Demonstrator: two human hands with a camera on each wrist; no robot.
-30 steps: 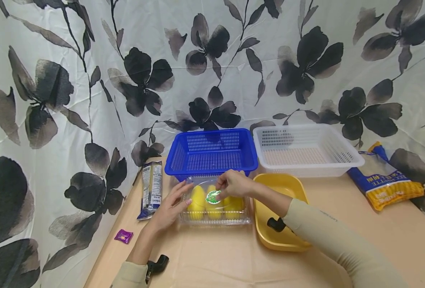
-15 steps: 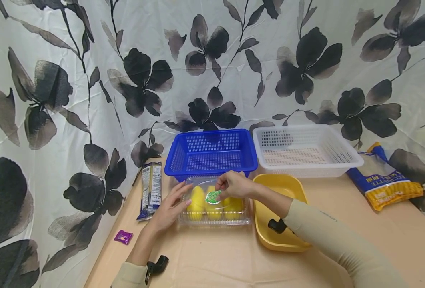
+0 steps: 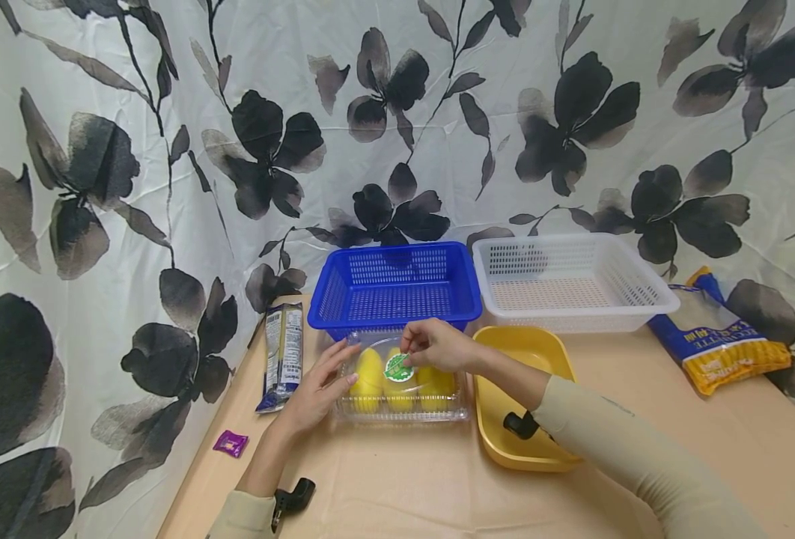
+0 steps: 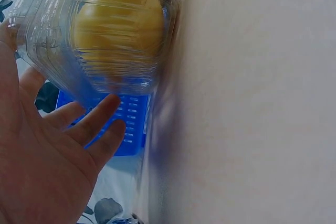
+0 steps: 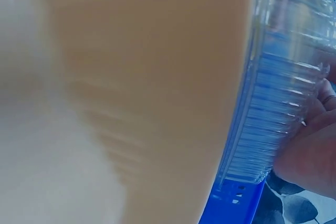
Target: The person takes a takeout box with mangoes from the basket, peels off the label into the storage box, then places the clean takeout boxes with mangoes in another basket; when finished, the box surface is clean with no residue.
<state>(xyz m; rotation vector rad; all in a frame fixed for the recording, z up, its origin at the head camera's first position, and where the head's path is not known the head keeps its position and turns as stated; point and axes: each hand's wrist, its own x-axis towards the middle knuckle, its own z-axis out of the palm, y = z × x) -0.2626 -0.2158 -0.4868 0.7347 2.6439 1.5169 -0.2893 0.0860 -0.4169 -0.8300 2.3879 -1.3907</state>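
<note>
The table (image 3: 377, 479) has a white basket (image 3: 586, 308) and, to its left, a blue basket (image 3: 370, 323) along the back edge. A yellow tray (image 3: 539, 344) sits before them. By the back right corner lies a blue-and-yellow bag (image 3: 717, 337). Mid-table, just in front of the blue basket, is a clear box (image 3: 404, 414); the left hand (image 3: 320, 382), fingers spread, touches its left end. The right hand (image 3: 438, 346) has thumb and fingertip together at the box's green sticker (image 3: 397, 369); whether they pinch it, I cannot tell. Beside the left edge lies a small purple packet (image 3: 230, 444).
</note>
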